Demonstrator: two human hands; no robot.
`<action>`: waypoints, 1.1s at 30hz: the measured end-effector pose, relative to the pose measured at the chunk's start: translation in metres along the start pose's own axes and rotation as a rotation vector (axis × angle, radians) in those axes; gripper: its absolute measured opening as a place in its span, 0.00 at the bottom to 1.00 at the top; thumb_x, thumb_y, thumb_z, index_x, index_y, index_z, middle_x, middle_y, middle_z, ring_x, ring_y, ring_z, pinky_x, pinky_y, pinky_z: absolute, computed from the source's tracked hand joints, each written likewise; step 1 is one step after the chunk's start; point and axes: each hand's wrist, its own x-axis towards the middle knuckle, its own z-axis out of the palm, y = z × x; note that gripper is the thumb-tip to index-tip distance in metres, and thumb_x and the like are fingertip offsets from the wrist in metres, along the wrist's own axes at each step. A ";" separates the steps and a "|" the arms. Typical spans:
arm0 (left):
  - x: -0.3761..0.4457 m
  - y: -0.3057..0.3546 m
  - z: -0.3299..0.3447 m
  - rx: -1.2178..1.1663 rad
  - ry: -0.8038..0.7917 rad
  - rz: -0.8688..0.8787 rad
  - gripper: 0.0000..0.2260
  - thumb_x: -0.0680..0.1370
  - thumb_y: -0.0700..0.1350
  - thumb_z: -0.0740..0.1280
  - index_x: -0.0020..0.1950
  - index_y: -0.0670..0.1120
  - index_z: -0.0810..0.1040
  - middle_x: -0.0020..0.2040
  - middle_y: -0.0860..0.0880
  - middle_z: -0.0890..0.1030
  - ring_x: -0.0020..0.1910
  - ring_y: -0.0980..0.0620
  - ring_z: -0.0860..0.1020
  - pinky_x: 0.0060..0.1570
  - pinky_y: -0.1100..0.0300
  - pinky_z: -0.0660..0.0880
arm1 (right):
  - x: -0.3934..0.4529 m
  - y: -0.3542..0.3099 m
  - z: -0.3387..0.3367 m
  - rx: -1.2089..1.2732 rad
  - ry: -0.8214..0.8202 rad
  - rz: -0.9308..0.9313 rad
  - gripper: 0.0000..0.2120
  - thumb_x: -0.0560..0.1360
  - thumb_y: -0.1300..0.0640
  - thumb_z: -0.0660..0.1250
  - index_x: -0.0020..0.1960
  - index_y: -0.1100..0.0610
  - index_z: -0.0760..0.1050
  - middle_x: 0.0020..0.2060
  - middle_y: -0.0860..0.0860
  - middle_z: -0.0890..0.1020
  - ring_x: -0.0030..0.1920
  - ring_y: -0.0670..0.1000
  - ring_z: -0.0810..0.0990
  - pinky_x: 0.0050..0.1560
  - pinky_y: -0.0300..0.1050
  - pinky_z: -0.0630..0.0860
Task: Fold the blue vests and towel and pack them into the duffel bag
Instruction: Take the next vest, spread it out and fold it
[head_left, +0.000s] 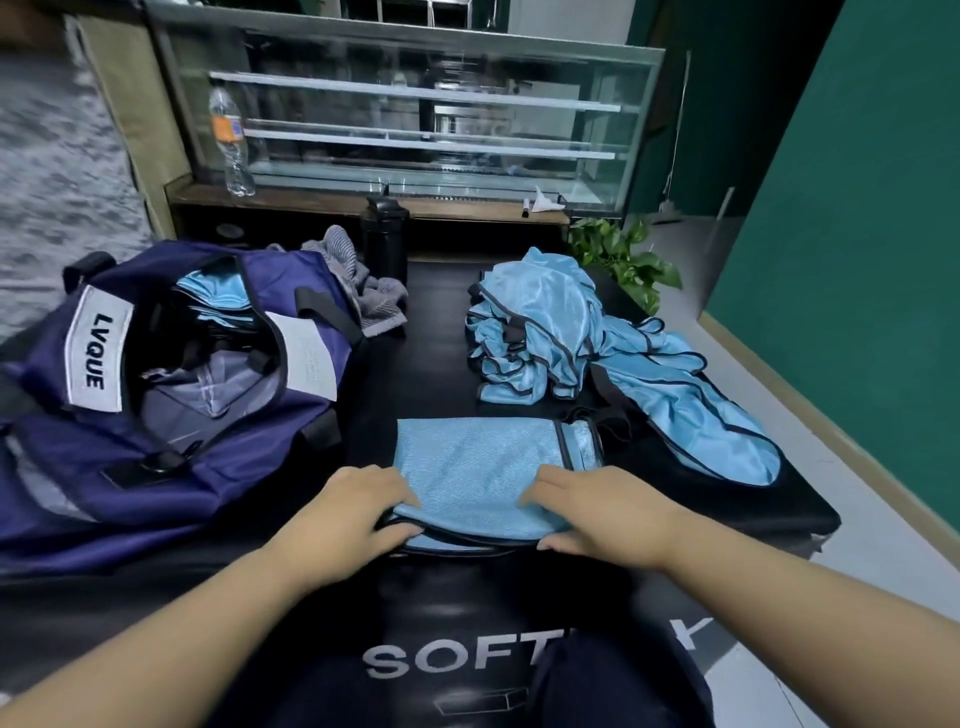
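Note:
A folded light-blue vest (478, 467) with black trim lies on the black padded surface (431, 364) in front of me. My left hand (353, 514) holds its near left corner, fingers on top and thumb at the edge. My right hand (602, 514) holds the near right edge the same way. A heap of unfolded blue vests (571, 332) lies at the back right, trailing toward the right edge. The navy duffel bag (171, 384) stands unzipped on the left with folded blue vests (213, 291) inside. A grey striped towel (363, 286) lies crumpled behind the bag.
A black bottle (385, 239) stands behind the towel. A clear water bottle (231, 140) stands on the wooden ledge before a glass display case (415, 104). A green plant (623, 254) sits at the back right corner. The floor drops off to the right.

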 end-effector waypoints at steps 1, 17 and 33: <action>0.000 0.001 -0.001 0.002 -0.005 -0.013 0.20 0.71 0.65 0.55 0.46 0.54 0.78 0.40 0.62 0.72 0.43 0.61 0.70 0.47 0.66 0.63 | 0.004 0.001 -0.002 -0.022 -0.032 0.013 0.18 0.78 0.46 0.61 0.65 0.52 0.69 0.59 0.49 0.72 0.53 0.55 0.77 0.48 0.49 0.71; 0.040 0.087 0.010 -0.118 -0.212 0.082 0.13 0.79 0.57 0.60 0.47 0.50 0.78 0.40 0.59 0.72 0.46 0.58 0.68 0.52 0.62 0.65 | 0.032 0.010 0.012 0.118 0.028 0.118 0.30 0.75 0.62 0.56 0.76 0.52 0.55 0.76 0.47 0.56 0.77 0.47 0.48 0.75 0.45 0.43; -0.029 -0.027 0.009 0.141 -0.198 0.234 0.45 0.70 0.71 0.62 0.78 0.56 0.45 0.78 0.57 0.49 0.76 0.59 0.47 0.73 0.62 0.43 | 0.004 0.007 0.076 0.219 0.451 -0.028 0.23 0.71 0.50 0.67 0.65 0.50 0.68 0.66 0.46 0.75 0.69 0.44 0.66 0.70 0.45 0.64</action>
